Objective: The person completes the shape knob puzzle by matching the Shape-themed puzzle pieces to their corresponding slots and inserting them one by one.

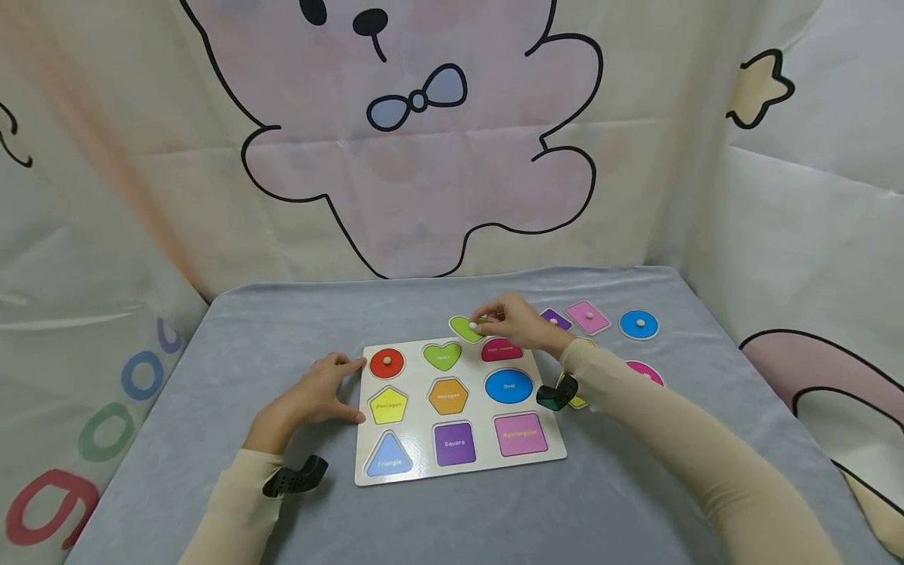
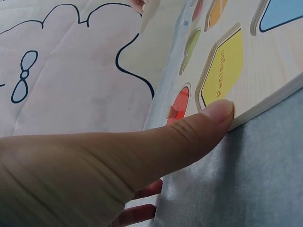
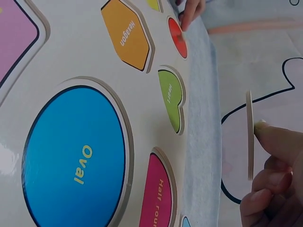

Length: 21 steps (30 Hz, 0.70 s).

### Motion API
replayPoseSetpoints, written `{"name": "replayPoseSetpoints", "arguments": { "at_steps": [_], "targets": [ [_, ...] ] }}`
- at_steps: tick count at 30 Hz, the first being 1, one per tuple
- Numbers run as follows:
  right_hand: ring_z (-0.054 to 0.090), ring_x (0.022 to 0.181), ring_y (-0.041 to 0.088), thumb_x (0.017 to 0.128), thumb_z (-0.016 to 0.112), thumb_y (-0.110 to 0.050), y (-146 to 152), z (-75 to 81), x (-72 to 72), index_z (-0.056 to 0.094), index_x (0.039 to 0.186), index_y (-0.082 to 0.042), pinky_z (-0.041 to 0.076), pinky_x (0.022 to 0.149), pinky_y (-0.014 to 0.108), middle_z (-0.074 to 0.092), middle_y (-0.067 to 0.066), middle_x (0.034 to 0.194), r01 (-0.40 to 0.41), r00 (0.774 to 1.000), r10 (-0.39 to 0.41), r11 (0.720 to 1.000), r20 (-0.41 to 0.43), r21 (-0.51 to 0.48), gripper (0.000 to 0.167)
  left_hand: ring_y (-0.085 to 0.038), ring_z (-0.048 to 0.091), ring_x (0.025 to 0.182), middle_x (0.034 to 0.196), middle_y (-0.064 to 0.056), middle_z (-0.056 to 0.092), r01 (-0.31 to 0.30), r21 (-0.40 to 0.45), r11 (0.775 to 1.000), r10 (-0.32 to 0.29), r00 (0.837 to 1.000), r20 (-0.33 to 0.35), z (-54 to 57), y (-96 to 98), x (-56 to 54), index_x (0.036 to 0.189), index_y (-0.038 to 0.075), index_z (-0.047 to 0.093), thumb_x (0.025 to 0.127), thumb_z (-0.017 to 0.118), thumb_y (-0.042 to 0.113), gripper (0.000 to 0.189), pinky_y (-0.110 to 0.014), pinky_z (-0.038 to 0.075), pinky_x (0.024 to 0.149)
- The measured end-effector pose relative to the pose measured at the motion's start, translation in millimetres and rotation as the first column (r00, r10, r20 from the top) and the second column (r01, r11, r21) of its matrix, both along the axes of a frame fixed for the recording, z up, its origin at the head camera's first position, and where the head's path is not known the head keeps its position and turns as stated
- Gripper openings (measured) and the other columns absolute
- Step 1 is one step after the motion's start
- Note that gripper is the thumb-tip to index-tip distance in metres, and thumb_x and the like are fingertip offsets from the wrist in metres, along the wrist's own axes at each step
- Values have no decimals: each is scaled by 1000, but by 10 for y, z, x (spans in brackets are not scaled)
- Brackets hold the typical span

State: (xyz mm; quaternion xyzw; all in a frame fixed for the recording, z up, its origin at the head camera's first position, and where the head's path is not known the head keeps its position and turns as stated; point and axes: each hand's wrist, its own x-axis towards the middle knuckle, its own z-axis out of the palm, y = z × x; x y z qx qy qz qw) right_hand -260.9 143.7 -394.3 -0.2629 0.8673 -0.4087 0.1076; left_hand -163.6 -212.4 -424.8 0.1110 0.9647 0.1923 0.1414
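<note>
"What did the right hand point(image 1: 519, 320) hold?"

"It pinched the green heart point(image 1: 461, 329) by its knob point(image 1: 472, 326), near the board's point(image 1: 419, 428) far edge."

"And the heart slot point(image 1: 442, 356)?"

"Left of that hand, nearer the person."

"The left hand point(image 1: 311, 396)?"

"Its fingers were outstretched, with the thumb touching the board's left edge. The red circle point(image 1: 387, 369) sat just right of its fingertips."

"Beyond?"

"Right of the right hand lay a blue piece point(image 1: 639, 326)."

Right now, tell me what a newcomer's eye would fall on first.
Probably the large pink cartoon figure behind the table. Next comes the pale board of brightly coloured shapes lying on the table, the left hand touching its left edge. Near the board's far edge, the right hand pinches a green piece.
</note>
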Motion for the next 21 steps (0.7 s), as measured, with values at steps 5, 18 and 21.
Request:
{"name": "replayPoseSetpoints", "arguments": {
  "at_steps": [5, 18, 21],
  "targets": [
    [44, 68, 18, 95, 71, -13, -61, -39, -35, 76, 112, -1, 34, 55, 20, 49, 3, 70, 4, 1000, -4, 1000, 15, -3, 22, -38, 46, 121, 139, -23, 48, -2, 4, 1000, 2, 1000, -4, 17, -3, 11, 152, 7, 46, 69, 93, 38, 101, -57, 44, 105],
    [44, 70, 16, 95, 71, -16, -289, -137, -57, 77, 111, -4, 34, 57, 21, 48, 0, 70, -15, 999, 13, 999, 52, 40, 21, -37, 47, 121, 139, -23, 49, 1, -3, 1000, -1, 1000, -9, 4, -16, 5, 152, 7, 45, 69, 93, 39, 101, -57, 44, 104],
    [44, 69, 16, 94, 71, -14, -342, -162, -65, 78, 110, -4, 35, 57, 22, 51, -1, 70, -31, 999, 30, 999, 41, 38, 20, -36, 47, 121, 139, -22, 49, -1, -3, 1000, 1, 1000, -8, -5, -15, 2, 152, 8, 45, 69, 93, 39, 101, -57, 44, 104]
  ]
}}
